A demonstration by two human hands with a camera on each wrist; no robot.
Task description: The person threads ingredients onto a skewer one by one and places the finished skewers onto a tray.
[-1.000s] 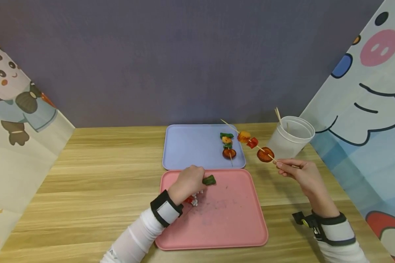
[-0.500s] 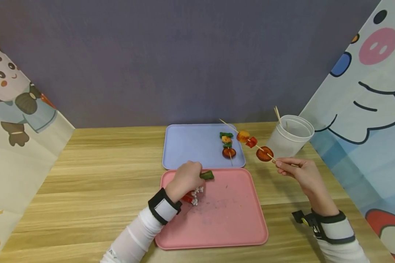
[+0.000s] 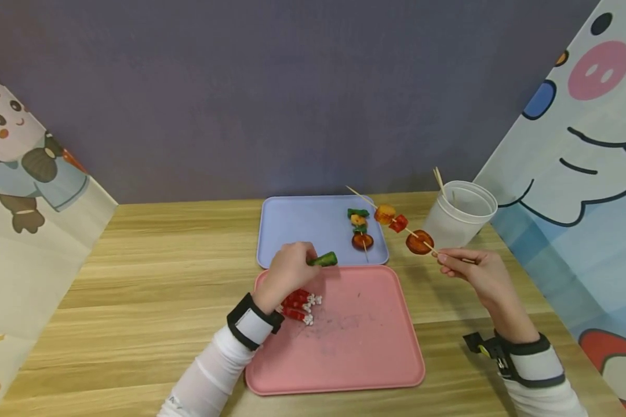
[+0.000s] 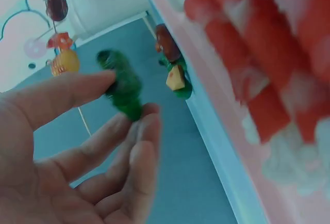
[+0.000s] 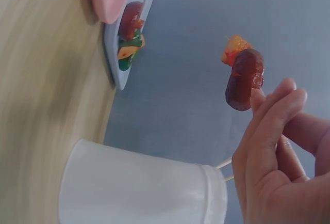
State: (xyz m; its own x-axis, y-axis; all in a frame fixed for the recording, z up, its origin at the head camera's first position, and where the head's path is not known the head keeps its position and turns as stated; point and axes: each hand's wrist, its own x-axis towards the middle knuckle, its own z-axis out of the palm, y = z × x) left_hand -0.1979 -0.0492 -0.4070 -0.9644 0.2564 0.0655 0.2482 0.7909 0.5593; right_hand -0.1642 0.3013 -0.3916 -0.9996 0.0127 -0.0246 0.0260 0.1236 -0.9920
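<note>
My left hand (image 3: 288,269) pinches a green pepper piece (image 3: 326,259) above the seam between the two trays. In the left wrist view the pepper piece (image 4: 124,82) sits between thumb and fingertips. Over at the right, my right hand (image 3: 477,277) grips the lower end of a wooden skewer (image 3: 361,197), tilted with its bare tip up and left. Threaded on it are a yellow-orange chunk (image 3: 384,214), a red piece (image 3: 398,223) and a brown round slice (image 3: 419,242). Several red pieces with white ends (image 3: 295,307) lie on the pink tray (image 3: 367,359), beneath my left wrist.
A blue tray (image 3: 297,226) stands behind the pink one, with a finished-looking skewer of green, yellow and brown pieces (image 3: 361,229) on its right side. Behind the right hand is a white bucket (image 3: 456,217) holding thin sticks (image 3: 440,180). Grey wall at the back.
My left hand has lifted the green pepper piece off the pink tray and moved it up and slightly left, uncovering more red pieces. The right hand and skewer stay nearly still.
</note>
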